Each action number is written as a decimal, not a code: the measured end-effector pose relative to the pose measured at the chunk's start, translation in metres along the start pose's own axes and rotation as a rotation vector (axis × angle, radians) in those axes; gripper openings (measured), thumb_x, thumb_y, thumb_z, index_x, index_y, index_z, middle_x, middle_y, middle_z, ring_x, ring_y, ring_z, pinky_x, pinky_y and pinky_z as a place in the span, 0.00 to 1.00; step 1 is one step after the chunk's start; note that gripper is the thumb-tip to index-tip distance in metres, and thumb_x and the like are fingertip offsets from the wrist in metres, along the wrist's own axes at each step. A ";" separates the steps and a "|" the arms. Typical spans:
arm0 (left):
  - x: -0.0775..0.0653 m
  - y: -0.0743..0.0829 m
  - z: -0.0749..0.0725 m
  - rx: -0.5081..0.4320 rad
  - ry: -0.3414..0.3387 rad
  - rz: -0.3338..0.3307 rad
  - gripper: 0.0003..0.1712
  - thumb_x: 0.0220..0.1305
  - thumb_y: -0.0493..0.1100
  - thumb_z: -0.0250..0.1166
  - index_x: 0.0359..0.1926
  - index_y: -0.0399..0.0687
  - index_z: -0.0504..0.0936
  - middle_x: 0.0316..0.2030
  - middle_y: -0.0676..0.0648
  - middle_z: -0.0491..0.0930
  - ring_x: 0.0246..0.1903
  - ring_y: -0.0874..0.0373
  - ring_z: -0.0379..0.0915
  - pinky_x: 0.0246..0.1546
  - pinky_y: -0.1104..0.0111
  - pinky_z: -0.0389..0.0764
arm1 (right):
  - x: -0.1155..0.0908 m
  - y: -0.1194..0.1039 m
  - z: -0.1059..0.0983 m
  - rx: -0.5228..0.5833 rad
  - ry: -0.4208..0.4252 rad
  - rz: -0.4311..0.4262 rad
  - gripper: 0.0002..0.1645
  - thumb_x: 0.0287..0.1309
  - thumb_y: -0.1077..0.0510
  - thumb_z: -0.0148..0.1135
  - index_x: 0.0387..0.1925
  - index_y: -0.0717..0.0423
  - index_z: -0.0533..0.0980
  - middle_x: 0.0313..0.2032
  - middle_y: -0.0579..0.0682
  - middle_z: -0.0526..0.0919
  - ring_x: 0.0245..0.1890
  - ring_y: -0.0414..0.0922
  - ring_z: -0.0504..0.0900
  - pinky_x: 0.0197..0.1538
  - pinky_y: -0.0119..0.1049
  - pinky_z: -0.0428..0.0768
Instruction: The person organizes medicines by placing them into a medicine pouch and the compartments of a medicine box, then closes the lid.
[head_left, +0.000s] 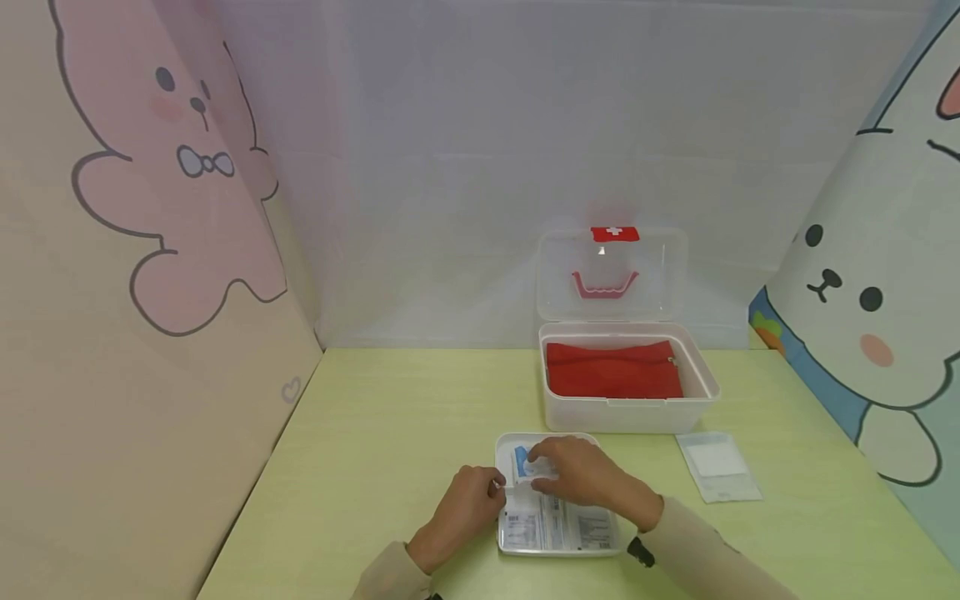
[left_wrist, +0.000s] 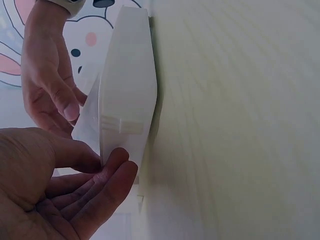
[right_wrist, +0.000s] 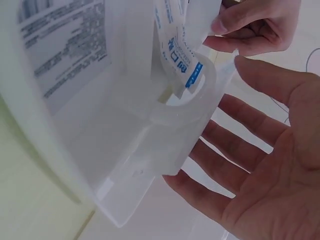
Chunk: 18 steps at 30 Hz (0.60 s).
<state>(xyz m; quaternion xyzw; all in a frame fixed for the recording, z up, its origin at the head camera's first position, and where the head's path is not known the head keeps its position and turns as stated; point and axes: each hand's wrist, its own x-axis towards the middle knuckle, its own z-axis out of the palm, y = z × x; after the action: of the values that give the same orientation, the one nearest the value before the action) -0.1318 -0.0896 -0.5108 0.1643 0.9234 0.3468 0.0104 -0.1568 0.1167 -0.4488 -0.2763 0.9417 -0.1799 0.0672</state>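
A shallow white tray (head_left: 502, 450) lies on the table in front of the person. Blue-and-white adhesive bandage packets (right_wrist: 180, 65) sit in its far part, and printed clear packets (head_left: 555, 531) fill the near part. My left hand (head_left: 467, 502) pinches the tray's left rim between thumb and fingers, clearest in the left wrist view. Over the tray's far part, my right hand (head_left: 581, 472) has its thumb and fingers spread around the bandage packets. In the right wrist view its fingertips lie against the tray's edge; whether they touch a packet is hidden.
Behind the tray stands an open white first-aid box (head_left: 630, 417) with a red zip pouch (head_left: 615, 375) inside and its clear lid (head_left: 611, 258) raised. A flat white packet (head_left: 720, 467) lies to the right. Cartoon-printed cloth walls border the table (head_left: 390, 417).
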 end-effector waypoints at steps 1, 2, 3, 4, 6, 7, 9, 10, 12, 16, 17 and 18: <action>0.000 0.000 0.000 0.000 0.000 -0.001 0.10 0.57 0.32 0.60 0.37 0.34 0.86 0.19 0.53 0.78 0.16 0.70 0.64 0.18 0.76 0.69 | -0.001 0.001 0.000 0.002 0.002 0.003 0.20 0.51 0.50 0.73 0.47 0.49 0.82 0.46 0.45 0.86 0.46 0.46 0.82 0.53 0.49 0.79; 0.000 0.000 0.000 -0.002 0.000 -0.003 0.09 0.57 0.32 0.60 0.37 0.34 0.86 0.19 0.53 0.78 0.16 0.70 0.64 0.18 0.76 0.69 | -0.002 0.002 0.000 0.003 0.005 0.004 0.19 0.51 0.51 0.72 0.46 0.49 0.82 0.46 0.45 0.86 0.46 0.46 0.82 0.53 0.49 0.79; 0.000 0.000 0.000 -0.001 0.000 -0.003 0.09 0.57 0.32 0.60 0.37 0.34 0.86 0.19 0.53 0.78 0.16 0.70 0.64 0.18 0.76 0.69 | -0.002 0.002 -0.001 0.007 0.004 0.004 0.18 0.52 0.51 0.72 0.46 0.49 0.83 0.45 0.45 0.86 0.46 0.46 0.82 0.53 0.49 0.79; 0.000 0.000 0.000 0.000 0.002 -0.001 0.09 0.56 0.32 0.61 0.36 0.34 0.86 0.19 0.53 0.79 0.16 0.70 0.64 0.18 0.76 0.69 | -0.003 0.004 0.000 0.009 0.004 0.000 0.17 0.52 0.52 0.72 0.45 0.49 0.83 0.45 0.45 0.86 0.46 0.46 0.82 0.53 0.49 0.78; 0.000 0.000 0.000 0.002 0.004 0.001 0.09 0.56 0.32 0.61 0.37 0.34 0.86 0.19 0.53 0.79 0.17 0.70 0.64 0.19 0.76 0.69 | -0.004 0.006 -0.001 0.010 -0.004 -0.007 0.15 0.54 0.53 0.70 0.45 0.48 0.84 0.45 0.45 0.87 0.46 0.45 0.82 0.53 0.49 0.79; 0.000 0.000 -0.001 0.002 0.003 0.002 0.10 0.56 0.32 0.60 0.37 0.34 0.86 0.19 0.53 0.79 0.17 0.70 0.64 0.19 0.76 0.69 | -0.004 0.007 -0.001 0.008 -0.007 -0.015 0.14 0.56 0.54 0.69 0.45 0.49 0.84 0.45 0.44 0.87 0.46 0.45 0.83 0.52 0.49 0.79; 0.000 -0.001 0.000 0.001 0.002 0.003 0.10 0.56 0.32 0.60 0.37 0.34 0.86 0.19 0.53 0.79 0.16 0.70 0.64 0.18 0.76 0.69 | -0.004 0.009 -0.001 0.003 -0.007 -0.036 0.13 0.58 0.56 0.67 0.45 0.50 0.84 0.45 0.45 0.87 0.47 0.46 0.83 0.52 0.49 0.80; 0.000 -0.001 0.000 0.000 0.002 0.004 0.10 0.56 0.33 0.60 0.37 0.34 0.86 0.19 0.53 0.79 0.16 0.70 0.64 0.18 0.76 0.69 | -0.005 0.010 -0.001 -0.006 -0.007 -0.045 0.13 0.59 0.57 0.66 0.46 0.50 0.84 0.45 0.45 0.87 0.47 0.46 0.83 0.52 0.49 0.80; 0.001 -0.001 0.000 -0.003 -0.001 0.002 0.10 0.57 0.33 0.60 0.37 0.34 0.86 0.19 0.53 0.78 0.16 0.71 0.63 0.18 0.76 0.69 | -0.005 0.011 -0.001 -0.020 -0.006 -0.053 0.12 0.60 0.59 0.64 0.46 0.52 0.84 0.45 0.46 0.87 0.47 0.47 0.84 0.52 0.50 0.80; 0.000 -0.001 0.000 -0.005 0.002 0.002 0.10 0.57 0.33 0.60 0.37 0.34 0.86 0.19 0.53 0.78 0.16 0.71 0.63 0.18 0.76 0.69 | -0.006 0.012 0.000 -0.035 -0.020 -0.045 0.13 0.60 0.59 0.64 0.46 0.53 0.84 0.45 0.48 0.88 0.48 0.48 0.84 0.52 0.50 0.81; 0.000 -0.001 0.000 -0.007 0.002 0.001 0.10 0.57 0.33 0.60 0.37 0.34 0.86 0.19 0.53 0.78 0.16 0.71 0.64 0.18 0.77 0.69 | -0.006 0.012 0.000 -0.032 -0.027 -0.040 0.13 0.61 0.59 0.63 0.47 0.53 0.84 0.45 0.48 0.87 0.48 0.48 0.84 0.52 0.50 0.80; 0.000 -0.001 0.000 -0.008 0.002 0.000 0.10 0.57 0.33 0.60 0.37 0.34 0.85 0.19 0.53 0.78 0.16 0.71 0.64 0.18 0.77 0.69 | -0.006 0.013 0.001 -0.031 -0.036 -0.035 0.13 0.61 0.58 0.63 0.47 0.53 0.83 0.46 0.48 0.87 0.49 0.49 0.84 0.53 0.50 0.80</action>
<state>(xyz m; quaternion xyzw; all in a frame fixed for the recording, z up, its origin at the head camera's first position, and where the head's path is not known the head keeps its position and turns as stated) -0.1320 -0.0898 -0.5115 0.1640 0.9219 0.3509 0.0099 -0.1579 0.1295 -0.4540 -0.2969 0.9380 -0.1615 0.0766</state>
